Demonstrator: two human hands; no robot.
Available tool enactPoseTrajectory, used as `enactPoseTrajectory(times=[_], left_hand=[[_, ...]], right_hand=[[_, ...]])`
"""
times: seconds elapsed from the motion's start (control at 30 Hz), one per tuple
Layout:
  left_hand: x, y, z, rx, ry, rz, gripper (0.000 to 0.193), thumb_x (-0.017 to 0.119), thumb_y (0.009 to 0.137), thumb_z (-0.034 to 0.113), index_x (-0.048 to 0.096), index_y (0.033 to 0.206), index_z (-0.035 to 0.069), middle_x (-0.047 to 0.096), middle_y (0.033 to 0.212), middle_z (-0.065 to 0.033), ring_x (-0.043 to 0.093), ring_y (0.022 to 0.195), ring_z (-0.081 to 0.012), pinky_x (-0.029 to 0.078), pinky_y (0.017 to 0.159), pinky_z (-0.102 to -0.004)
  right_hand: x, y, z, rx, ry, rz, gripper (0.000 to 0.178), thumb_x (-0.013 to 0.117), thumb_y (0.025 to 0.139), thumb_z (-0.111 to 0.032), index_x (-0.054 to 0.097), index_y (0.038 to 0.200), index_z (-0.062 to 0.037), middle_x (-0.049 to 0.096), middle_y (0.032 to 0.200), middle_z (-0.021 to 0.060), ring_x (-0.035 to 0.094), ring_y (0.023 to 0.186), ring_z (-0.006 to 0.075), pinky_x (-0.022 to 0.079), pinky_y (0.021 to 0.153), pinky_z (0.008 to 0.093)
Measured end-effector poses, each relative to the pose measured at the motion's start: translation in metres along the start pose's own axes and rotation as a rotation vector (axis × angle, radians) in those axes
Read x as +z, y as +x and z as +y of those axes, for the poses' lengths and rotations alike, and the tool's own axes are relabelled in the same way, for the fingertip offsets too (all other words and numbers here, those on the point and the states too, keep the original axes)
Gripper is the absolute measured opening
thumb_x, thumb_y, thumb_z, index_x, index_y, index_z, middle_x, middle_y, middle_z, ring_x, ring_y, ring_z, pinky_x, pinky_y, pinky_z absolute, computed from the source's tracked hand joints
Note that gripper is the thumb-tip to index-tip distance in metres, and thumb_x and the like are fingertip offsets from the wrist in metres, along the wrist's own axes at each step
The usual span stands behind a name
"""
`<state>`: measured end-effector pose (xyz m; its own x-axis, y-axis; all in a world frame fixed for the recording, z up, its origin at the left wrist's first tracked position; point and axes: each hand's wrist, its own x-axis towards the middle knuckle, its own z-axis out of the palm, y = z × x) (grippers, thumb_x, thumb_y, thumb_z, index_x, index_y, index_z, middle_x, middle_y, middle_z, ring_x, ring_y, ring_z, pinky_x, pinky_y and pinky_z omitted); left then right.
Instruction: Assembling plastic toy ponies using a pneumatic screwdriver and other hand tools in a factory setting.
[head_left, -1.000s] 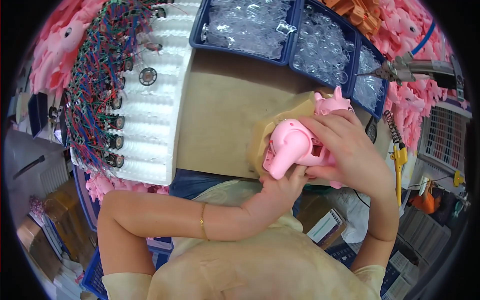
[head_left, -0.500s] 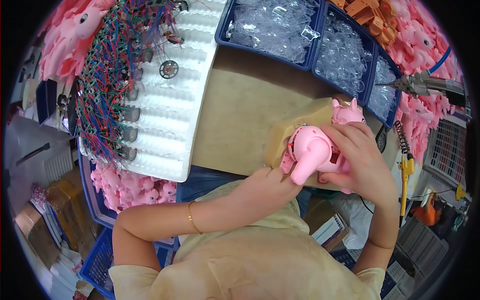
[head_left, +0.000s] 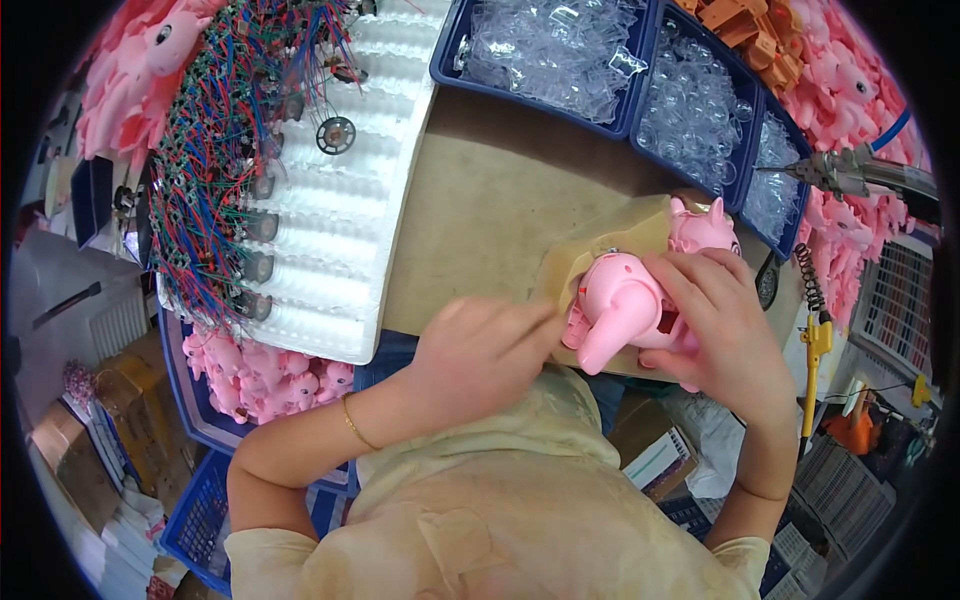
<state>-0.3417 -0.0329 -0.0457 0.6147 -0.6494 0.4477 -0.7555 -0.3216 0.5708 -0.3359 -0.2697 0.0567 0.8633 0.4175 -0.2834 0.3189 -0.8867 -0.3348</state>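
The right hand (head_left: 725, 330) grasps a pink toy pig (head_left: 625, 305) above the bench (head_left: 490, 200); the left hand (head_left: 480, 355), loosely curled, touches the pig's near side.

My left hand (head_left: 480, 350) is in front of my chest, with the back of the hand turned up to the camera. Its fingers are curled loosely and they point to the right, toward my other hand. The fingertips look a little blurred, so I cannot tell how exactly they are closed. My left forearm comes from the lower left, bent strongly at the elbow. My right hand (head_left: 722, 325) is just beside it, on the right. Its fingers (head_left: 690, 285) are spread and bent over, and they grip. The right forearm goes down from the wrist to the lower right edge, almost straight.
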Motion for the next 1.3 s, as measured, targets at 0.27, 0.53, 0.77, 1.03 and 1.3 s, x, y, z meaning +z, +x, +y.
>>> enactPoseTrajectory(times=[0.27,0.53,0.77,1.03,1.3], left_hand=[[0.006,0.011,0.000,-0.160,0.022,-0.010,0.049,0.063,0.064,0.002,0.060,0.113,0.009,0.057,0.104,-0.0057,0.056,0.086,-0.0201,0.043,0.073,-0.0315],[0.006,0.011,-0.002,-0.149,0.016,-0.022,0.050,0.062,0.064,0.004,0.060,0.113,0.009,0.056,0.104,-0.0064,0.056,0.087,-0.0210,0.043,0.073,-0.0319],[-0.011,0.059,-0.002,-0.217,-0.195,0.026,0.033,0.063,0.074,0.007,0.057,0.106,0.003,0.055,0.107,-0.0146,0.055,0.096,-0.0306,0.044,0.079,-0.0356],[-0.010,0.109,0.013,-0.116,-0.298,-0.362,0.049,0.066,0.078,0.021,0.044,0.118,0.001,0.055,0.107,-0.0156,0.057,0.095,-0.0346,0.048,0.077,-0.0383],[-0.006,0.125,0.019,0.141,0.001,-0.589,0.060,0.072,0.065,0.025,0.053,0.120,0.010,0.061,0.104,-0.0118,0.063,0.084,-0.0259,0.051,0.069,-0.0336]], right_hand=[[0.001,0.000,0.000,0.030,0.000,0.006,0.077,0.079,0.046,-0.017,0.052,0.118,-0.0078,0.053,0.111,0.0103,0.047,0.106,0.0328,0.035,0.094,0.0417],[0.002,0.002,-0.002,0.013,0.009,-0.005,0.076,0.078,0.047,-0.018,0.052,0.118,-0.0073,0.053,0.111,0.0102,0.047,0.105,0.0324,0.035,0.094,0.0417],[-0.003,0.003,0.000,0.025,0.064,0.008,0.070,0.076,0.049,-0.017,0.053,0.115,-0.0051,0.054,0.109,0.0111,0.048,0.102,0.0323,0.036,0.094,0.0397],[0.009,-0.015,0.008,-0.108,0.054,0.407,0.032,0.068,0.071,-0.013,0.056,0.097,0.0000,0.059,0.093,0.0105,0.056,0.090,0.0258,0.041,0.084,0.0361],[0.050,-0.082,-0.012,0.736,1.591,0.089,0.023,0.049,0.092,-0.019,0.055,0.098,0.0017,0.059,0.072,0.0049,0.054,0.058,0.0111,0.045,0.055,0.0245]])
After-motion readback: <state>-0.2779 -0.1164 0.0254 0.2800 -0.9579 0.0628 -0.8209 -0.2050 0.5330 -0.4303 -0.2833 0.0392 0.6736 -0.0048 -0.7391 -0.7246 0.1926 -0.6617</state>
